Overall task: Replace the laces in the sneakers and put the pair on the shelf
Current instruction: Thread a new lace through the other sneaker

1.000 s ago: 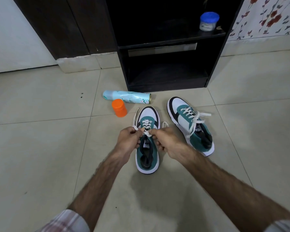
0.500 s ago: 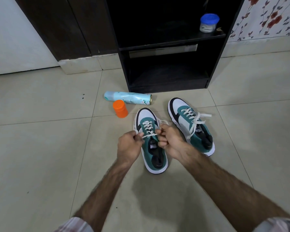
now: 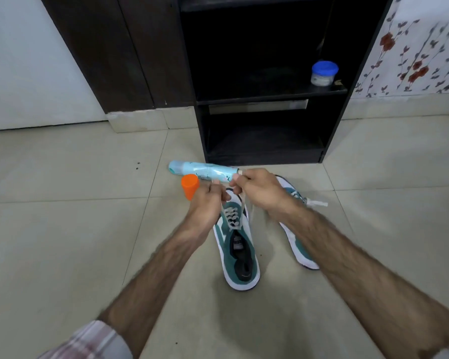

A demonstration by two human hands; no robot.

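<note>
On floor: left hand (image 3: 210,200) & right hand (image 3: 257,189) each pinch a lace end (image 3: 240,171), pulled up to tighten near sneaker (image 3: 237,242).

The way to the shelf (image 3: 265,151) is crowded by a spray can (image 3: 202,172) and orange cap (image 3: 190,185) lying just beyond the sneakers (image 3: 240,244), while bare floor (image 3: 62,229) is left on both sides.

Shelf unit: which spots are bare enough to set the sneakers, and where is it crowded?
The bottom compartment of the shelf unit shows nothing inside. The board above is bare left of the blue-lidded jar. The floor before it is crowded: spray can, orange cap, both sneakers, both hands.
</note>
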